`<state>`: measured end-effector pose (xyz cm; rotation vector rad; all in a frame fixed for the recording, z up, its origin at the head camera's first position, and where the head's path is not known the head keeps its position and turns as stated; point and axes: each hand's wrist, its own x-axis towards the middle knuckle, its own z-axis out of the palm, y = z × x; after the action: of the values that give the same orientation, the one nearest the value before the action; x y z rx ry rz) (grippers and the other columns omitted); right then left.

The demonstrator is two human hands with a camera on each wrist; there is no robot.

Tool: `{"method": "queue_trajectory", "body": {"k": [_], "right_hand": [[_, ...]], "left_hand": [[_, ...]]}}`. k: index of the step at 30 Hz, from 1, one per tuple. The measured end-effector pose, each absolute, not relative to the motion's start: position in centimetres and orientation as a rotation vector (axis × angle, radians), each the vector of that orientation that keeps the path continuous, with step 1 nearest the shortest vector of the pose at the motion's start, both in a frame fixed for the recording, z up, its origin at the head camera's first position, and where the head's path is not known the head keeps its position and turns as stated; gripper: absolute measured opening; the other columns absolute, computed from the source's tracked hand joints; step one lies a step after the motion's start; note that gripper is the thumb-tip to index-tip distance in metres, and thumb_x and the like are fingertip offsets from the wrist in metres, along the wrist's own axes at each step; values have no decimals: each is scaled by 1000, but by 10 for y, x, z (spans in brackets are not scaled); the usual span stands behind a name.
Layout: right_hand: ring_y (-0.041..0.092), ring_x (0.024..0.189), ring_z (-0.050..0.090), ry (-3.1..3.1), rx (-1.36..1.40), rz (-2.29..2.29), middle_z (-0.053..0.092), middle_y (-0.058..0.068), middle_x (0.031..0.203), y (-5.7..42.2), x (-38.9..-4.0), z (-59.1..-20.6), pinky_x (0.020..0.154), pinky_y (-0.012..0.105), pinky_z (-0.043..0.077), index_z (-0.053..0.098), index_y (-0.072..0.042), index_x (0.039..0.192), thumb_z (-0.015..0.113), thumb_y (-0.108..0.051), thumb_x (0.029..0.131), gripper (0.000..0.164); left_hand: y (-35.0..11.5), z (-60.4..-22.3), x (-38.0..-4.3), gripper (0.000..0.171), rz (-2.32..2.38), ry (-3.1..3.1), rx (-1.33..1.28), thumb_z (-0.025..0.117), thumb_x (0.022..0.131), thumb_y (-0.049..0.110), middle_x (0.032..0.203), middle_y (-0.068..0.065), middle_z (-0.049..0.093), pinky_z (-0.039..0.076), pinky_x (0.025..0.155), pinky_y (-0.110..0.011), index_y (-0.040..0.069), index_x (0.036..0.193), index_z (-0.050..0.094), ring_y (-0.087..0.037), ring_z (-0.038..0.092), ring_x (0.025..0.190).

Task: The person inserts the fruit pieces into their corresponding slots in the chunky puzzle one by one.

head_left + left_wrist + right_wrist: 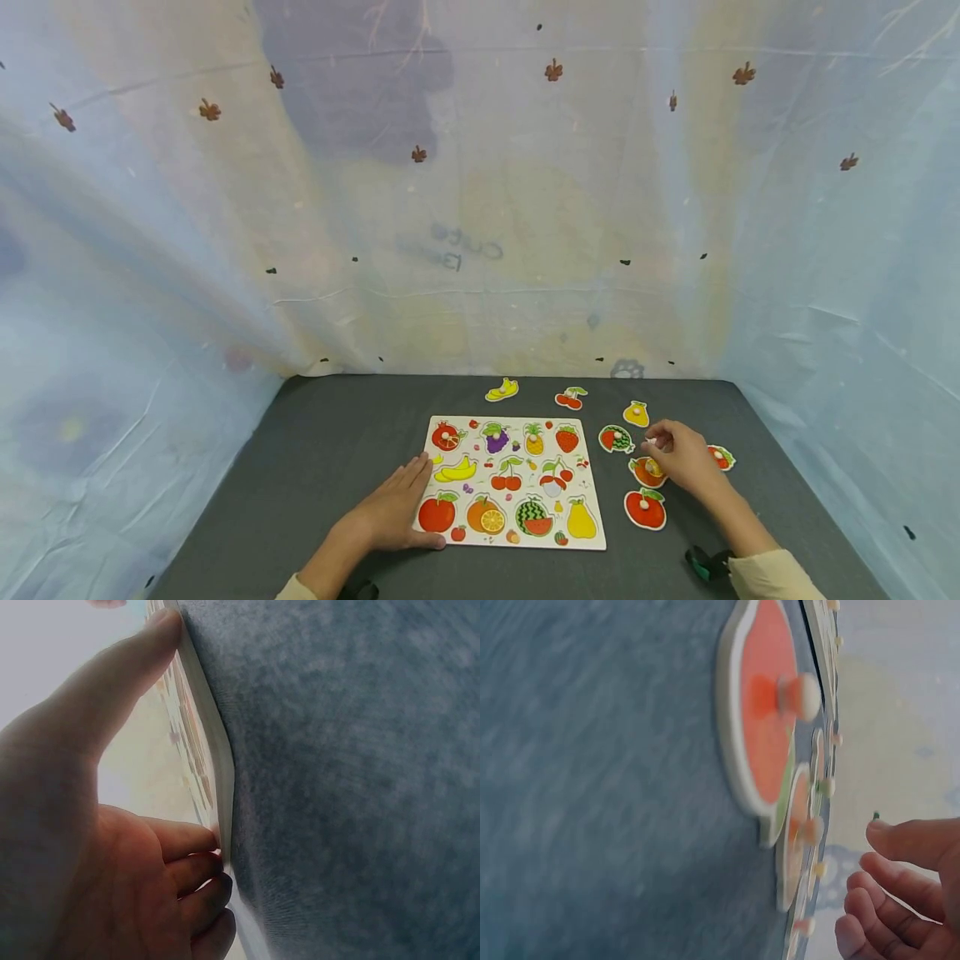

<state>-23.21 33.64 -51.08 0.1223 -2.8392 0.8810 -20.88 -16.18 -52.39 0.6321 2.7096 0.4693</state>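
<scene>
A white fruit puzzle board [513,422] lies on the dark table. My left hand [402,502] rests on its left edge, fingers straight and thumb at the front corner; in the left wrist view, the thumb and fingertips touch the board's edge. My right hand [678,454] hovers over loose knobbed pieces, its fingers loosely bent and the thumb near the index finger; no held piece shows in the right wrist view. Beneath or beside it lie an orange piece [647,472], an apple piece [761,742], a watermelon piece [616,439] and a red piece [722,457], partly hidden.
A banana piece [502,390], a cherry piece [572,397] and a pear piece [636,413] lie behind and right of the board. Near the right sleeve is a dark object [707,564]. A pale printed curtain [495,208] encloses the table's back and sides.
</scene>
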Motion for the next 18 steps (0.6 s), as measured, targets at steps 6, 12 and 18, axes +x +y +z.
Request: {"method": "queue_trajectory", "body": {"k": [6,12,18], "right_hand": [[21,80,64,-2815,27,854,68,8,90,354,-227,-510,67,36,53,71,6,108,78,-12,98,21],[28,82,66,-2777,-24,783,68,13,93,376,-223,-514,69,42,55,71,8,109,77,-12,98,23],[33,86,68,-2778,-84,768,68,18,97,395,-217,-514,70,46,57,71,10,112,74,-12,100,25]], "left_hand": [[-161,-525,-209,126,473,2705,641,87,80,64,176,-21,24,22,132,-57,-5,167,28,-38,25,162],[-160,-524,-209,125,463,2711,646,87,80,65,175,-21,25,23,131,-57,-5,166,29,-38,26,162],[-160,-525,-211,126,447,2705,616,87,79,66,175,-20,25,22,132,-57,-4,167,28,-38,25,162]]}}
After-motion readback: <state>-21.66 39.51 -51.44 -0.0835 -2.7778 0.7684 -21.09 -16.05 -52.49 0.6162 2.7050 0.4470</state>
